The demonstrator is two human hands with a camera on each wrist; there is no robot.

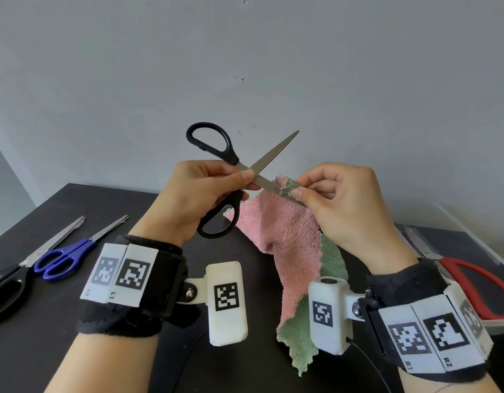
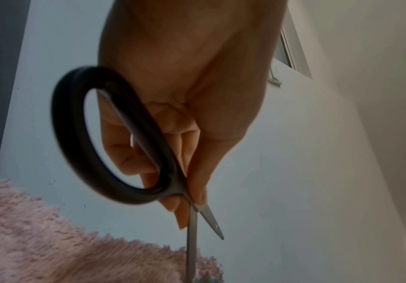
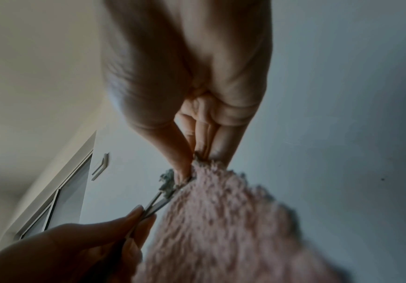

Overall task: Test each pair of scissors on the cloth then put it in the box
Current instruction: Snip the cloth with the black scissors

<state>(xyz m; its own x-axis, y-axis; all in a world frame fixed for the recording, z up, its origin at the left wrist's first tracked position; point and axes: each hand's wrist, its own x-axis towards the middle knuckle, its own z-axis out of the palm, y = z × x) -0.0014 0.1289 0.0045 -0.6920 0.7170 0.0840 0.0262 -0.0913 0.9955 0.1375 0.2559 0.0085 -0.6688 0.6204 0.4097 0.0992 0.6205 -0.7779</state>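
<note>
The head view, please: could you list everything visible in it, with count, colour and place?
black scissors: one, black handles, blades open, raised in the left hand
cloth: one, pink with green, hanging from the right hand
blue scissors: one, blue handles, on the table, left
second black scissors: one, black handles, far left edge
red scissors: one, red handle, far right, partly hidden
table: one, dark
wall: grey
wrist units: two, white with black straps
left hand: pinches the black scissors near the pivot
right hand: pinches the cloth's top corner

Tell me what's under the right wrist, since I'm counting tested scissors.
Red-handled scissors show behind the right wrist, seemingly in a clear box. The wrist covers part of them; anything else there is hidden.
</note>
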